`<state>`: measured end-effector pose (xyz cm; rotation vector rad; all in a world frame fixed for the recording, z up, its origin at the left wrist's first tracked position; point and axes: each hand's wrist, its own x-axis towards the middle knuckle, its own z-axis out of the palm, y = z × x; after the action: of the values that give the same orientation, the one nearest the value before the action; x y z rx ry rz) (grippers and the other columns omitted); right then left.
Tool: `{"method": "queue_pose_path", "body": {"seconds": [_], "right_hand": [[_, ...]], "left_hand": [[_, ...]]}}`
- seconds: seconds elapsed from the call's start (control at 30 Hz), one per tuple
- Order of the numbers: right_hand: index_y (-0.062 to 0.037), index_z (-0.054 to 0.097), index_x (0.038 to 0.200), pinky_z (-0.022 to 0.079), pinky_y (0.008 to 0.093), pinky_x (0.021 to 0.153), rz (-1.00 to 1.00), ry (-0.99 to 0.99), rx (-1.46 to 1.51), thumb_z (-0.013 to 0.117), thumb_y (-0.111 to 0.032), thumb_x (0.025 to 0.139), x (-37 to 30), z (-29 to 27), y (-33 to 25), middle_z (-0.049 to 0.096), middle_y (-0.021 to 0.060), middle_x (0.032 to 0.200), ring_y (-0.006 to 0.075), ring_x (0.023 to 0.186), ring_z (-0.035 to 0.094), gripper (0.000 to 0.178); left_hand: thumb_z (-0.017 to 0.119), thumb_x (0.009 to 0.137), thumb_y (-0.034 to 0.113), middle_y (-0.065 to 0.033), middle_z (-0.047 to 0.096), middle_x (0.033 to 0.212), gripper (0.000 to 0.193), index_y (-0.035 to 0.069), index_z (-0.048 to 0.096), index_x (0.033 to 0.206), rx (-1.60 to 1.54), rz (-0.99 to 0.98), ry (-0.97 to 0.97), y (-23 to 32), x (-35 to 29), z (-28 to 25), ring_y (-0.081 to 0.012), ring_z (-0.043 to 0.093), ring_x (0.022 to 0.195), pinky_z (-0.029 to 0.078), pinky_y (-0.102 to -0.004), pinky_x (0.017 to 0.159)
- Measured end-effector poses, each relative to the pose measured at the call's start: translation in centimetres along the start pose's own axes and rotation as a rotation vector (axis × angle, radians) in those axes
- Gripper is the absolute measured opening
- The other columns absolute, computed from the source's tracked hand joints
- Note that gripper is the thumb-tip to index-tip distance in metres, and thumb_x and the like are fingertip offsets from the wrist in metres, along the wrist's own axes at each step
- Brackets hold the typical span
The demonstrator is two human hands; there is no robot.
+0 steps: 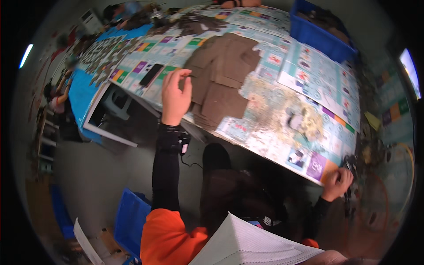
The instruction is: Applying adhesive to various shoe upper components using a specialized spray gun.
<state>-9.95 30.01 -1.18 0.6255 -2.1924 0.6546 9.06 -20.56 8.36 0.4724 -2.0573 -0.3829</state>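
Head view: we've dark pieces (324, 20) inside a blue bin (318, 47); flat brown cut-outs (227, 66) lie layered along the near edge of the table (274, 149). Our left hand (176, 97) is beside them, released; our right hand (338, 183) curls, grip unclear. Worn tabletop spreads between.

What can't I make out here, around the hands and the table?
All in the head view:
Right hand: blurred; its curled fingers hide whether it holds anything.
Left hand: seen from above, so contact with the brown pieces is unclear.
Brown pieces: upper ones hide those beneath.
Blue bin: cut off by the top edge; contents too blurred to identify.
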Motion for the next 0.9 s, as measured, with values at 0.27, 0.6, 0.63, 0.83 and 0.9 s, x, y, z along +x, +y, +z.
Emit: {"method": "queue_pose_path", "body": {"seconds": [0.27, 0.6, 0.63, 0.83, 0.9], "right_hand": [[-0.0049, 0.057, 0.074, 0.044, 0.0428, 0.081, 0.07, 0.059, 0.042, 0.058, 0.004, 0.072, 0.4, -0.6, -1.1, 0.059, 0.0099, 0.08, 0.0327, 0.086, 0.057, 0.009], [-0.0053, 0.058, 0.071, 0.044, 0.0411, 0.077, 0.086, 0.086, 0.081, 0.057, 0.005, 0.069, 0.4, -0.7, -1.5, 0.058, 0.01, 0.076, 0.0317, 0.083, 0.057, 0.01], [-0.0051, 0.057, 0.071, 0.044, 0.0414, 0.077, 0.086, 0.1, 0.079, 0.057, 0.004, 0.069, 0.5, -0.6, -1.5, 0.057, 0.0103, 0.076, 0.0319, 0.082, 0.057, 0.01], [-0.0051, 0.055, 0.07, 0.044, 0.0417, 0.076, 0.088, 0.126, 0.079, 0.058, 0.003, 0.069, 0.8, -0.6, -1.6, 0.056, 0.0098, 0.074, 0.0319, 0.081, 0.056, 0.009], [-0.0053, 0.055, 0.07, 0.044, 0.0415, 0.077, 0.074, 0.124, 0.074, 0.058, 0.003, 0.069, 0.8, -0.6, -1.6, 0.057, 0.0087, 0.074, 0.0318, 0.081, 0.056, 0.009]], "left_hand": [[0.066, 0.088, 0.005, -0.0116, 0.064, 0.105, 0.024, 0.004, 0.063, 0.112, 0.04, 0.12, -0.199, 2.8, 4.9, 2.1, -0.0302, 0.062, 0.099, 0.05, -0.0386, 0.087], [0.079, 0.081, 0.017, -0.0105, 0.054, 0.142, 0.066, 0.014, 0.051, 0.14, 0.469, 0.337, -0.728, 2.2, 15.8, 8.4, -0.0299, 0.049, 0.133, 0.041, -0.0508, 0.108], [0.081, 0.079, 0.018, -0.0116, 0.051, 0.145, 0.072, 0.014, 0.048, 0.144, 0.562, 0.291, -0.874, 2.8, 16.3, 9.2, -0.0314, 0.047, 0.134, 0.04, -0.0481, 0.111], [0.09, 0.067, 0.018, -0.008, 0.052, 0.14, 0.086, 0.016, 0.049, 0.143, 0.76, 0.25, -1.016, 4.8, 16.6, 11.0, -0.0299, 0.046, 0.134, 0.04, -0.0517, 0.108], [0.09, 0.067, 0.018, -0.0085, 0.052, 0.139, 0.085, 0.016, 0.049, 0.142, 0.737, 0.331, -0.982, 4.1, 16.7, 10.7, -0.0299, 0.046, 0.133, 0.041, -0.0509, 0.107]]}}
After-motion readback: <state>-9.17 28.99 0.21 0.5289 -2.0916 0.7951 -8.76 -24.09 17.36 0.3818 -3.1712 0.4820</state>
